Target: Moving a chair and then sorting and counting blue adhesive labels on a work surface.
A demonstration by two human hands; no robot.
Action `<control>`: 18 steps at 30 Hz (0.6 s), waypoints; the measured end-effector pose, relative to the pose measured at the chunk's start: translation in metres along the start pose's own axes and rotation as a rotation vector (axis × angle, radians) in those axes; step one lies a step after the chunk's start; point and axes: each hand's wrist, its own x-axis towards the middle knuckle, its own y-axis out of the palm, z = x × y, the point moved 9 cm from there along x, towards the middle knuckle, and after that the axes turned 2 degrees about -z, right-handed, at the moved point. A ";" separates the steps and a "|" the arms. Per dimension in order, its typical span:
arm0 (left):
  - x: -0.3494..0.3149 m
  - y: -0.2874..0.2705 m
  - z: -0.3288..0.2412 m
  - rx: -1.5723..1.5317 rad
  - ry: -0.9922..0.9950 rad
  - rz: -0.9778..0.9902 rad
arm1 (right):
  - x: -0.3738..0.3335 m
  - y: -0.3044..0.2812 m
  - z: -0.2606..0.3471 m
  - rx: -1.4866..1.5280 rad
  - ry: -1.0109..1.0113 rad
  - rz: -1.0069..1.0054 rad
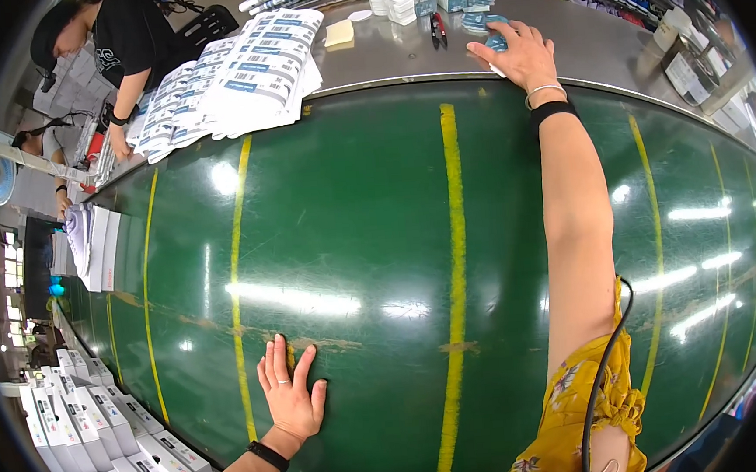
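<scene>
My left hand [293, 398] lies flat on the green conveyor belt [351, 220], fingers spread and holding nothing. Stretched across the belt, my right hand [519, 55] is on the metal counter beyond it. Its fingers curve over a small bunch of blue cards [496, 42], gripping it from above; the palm hides part of the bunch. More blue cards [479, 20] lie loose just past the fingertips. To the left of this hand are a black pen and a red pen [438, 32], and stacks of white and blue cards [399, 6].
Printed label sheets [265, 64] are piled on the counter at the far left, beside a co-worker [132, 43]. A shoe [80, 239] rests on a box at the belt's left. Shoe boxes [102, 431] are stacked at the near left. A yellow notepad [339, 33] sits beyond the belt.
</scene>
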 end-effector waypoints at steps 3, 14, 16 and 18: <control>0.002 0.000 0.002 -0.009 0.006 -0.016 | 0.001 0.002 -0.002 0.086 -0.047 0.012; 0.000 -0.003 0.017 -0.031 -0.012 -0.036 | -0.005 -0.003 0.010 0.048 -0.097 -0.107; -0.001 -0.003 0.019 -0.043 -0.016 -0.045 | -0.001 0.002 0.007 0.083 -0.081 -0.055; -0.002 -0.004 0.022 -0.016 -0.026 -0.036 | 0.003 0.006 0.001 0.120 -0.065 -0.010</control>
